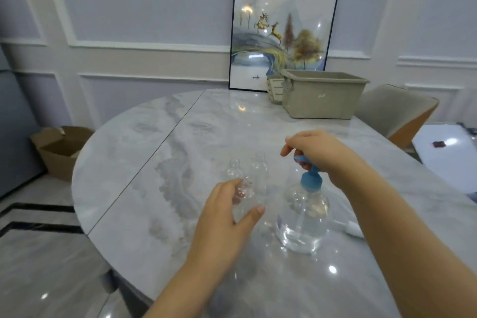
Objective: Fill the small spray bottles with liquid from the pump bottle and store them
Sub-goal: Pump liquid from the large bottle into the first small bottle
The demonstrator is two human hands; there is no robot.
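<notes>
A clear pump bottle [304, 217] with a blue pump head [311, 179] stands on the marble table [144, 168], holding a little clear liquid. My right hand [317, 155] lies on top of the pump head, fingers curled over it. Left of it stand three small clear uncapped bottles: one [234, 169], one [259, 165], and a nearer one [245, 196]. My left hand [227, 219] curves round the nearer small bottle, thumb on its right side. A white spray cap [352, 228] lies right of the pump bottle, partly hidden by my right forearm.
A beige storage bin [322, 95] stands at the table's far right with a smaller basket [275, 90] beside it. A framed picture [281, 39] leans on the wall behind. A chair [397, 113] sits at the right, a cardboard box [59, 150] on the floor left.
</notes>
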